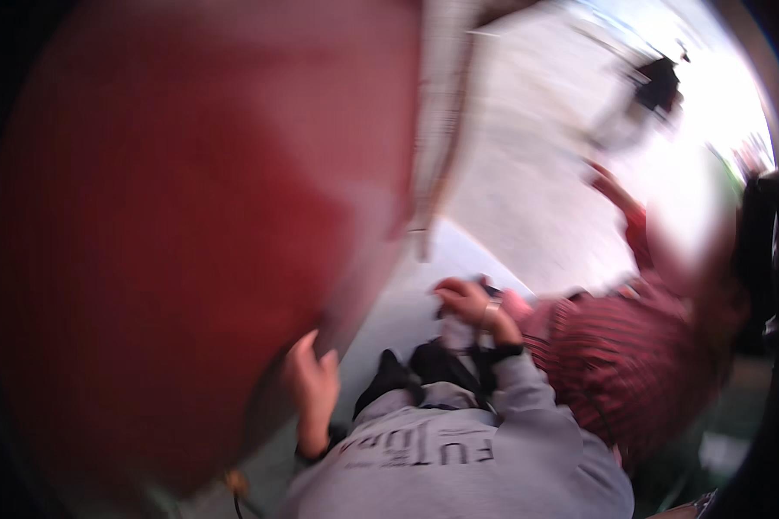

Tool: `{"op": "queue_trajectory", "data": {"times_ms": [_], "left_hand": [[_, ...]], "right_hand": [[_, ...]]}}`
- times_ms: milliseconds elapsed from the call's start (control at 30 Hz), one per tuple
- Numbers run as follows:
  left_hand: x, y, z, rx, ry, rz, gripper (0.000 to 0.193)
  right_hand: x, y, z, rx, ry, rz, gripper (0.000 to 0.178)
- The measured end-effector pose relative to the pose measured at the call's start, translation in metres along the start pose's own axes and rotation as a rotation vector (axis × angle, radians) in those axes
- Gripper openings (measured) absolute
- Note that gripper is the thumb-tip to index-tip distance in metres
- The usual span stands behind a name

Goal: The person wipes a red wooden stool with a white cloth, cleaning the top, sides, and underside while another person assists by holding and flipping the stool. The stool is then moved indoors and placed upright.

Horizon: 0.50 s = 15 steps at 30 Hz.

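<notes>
A large, smooth red surface point(190, 216), blurred by motion, takes up the left side of the view. Beside its lower right edge is my left hand point(313, 381), with thumb and fingers apart and nothing seen in it. My right hand point(466, 301), a band round its wrist, is held in front of my body with its fingers curled together. Just below it shows a pale, greyish patch point(454, 333); blur hides whether the hand grips it. My grey sweatshirt point(424, 450) and dark shoes lie below the hands.
Close on my right is a person in a striped red top point(623, 372), one arm point(614, 186) stretched forward. Farther off stands a person in dark clothing point(658, 86). A pale floor point(528, 164) spreads ahead. An orange-tipped dark cable point(235, 483) lies at the lower left.
</notes>
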<state>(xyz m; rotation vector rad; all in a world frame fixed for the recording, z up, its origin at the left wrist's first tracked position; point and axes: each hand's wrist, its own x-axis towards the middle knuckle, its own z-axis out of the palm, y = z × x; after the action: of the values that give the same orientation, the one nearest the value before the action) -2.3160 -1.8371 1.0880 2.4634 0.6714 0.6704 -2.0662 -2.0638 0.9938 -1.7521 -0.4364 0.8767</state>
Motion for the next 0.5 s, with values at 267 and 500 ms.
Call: {"op": "queue_trajectory", "data": {"times_ms": [267, 500], "left_hand": [[-0.239, 0.029, -0.096, -0.101, 0.021, 0.079, 0.024], [-0.443, -0.009, -0.194, -0.04, -0.269, -0.001, 0.011]], "right_hand": [[-0.14, 0.013, 0.158, 0.12, -0.297, -0.17, 0.02], [-0.336, 0.087, 0.295, 0.054, -0.482, 0.007, 0.02]]}}
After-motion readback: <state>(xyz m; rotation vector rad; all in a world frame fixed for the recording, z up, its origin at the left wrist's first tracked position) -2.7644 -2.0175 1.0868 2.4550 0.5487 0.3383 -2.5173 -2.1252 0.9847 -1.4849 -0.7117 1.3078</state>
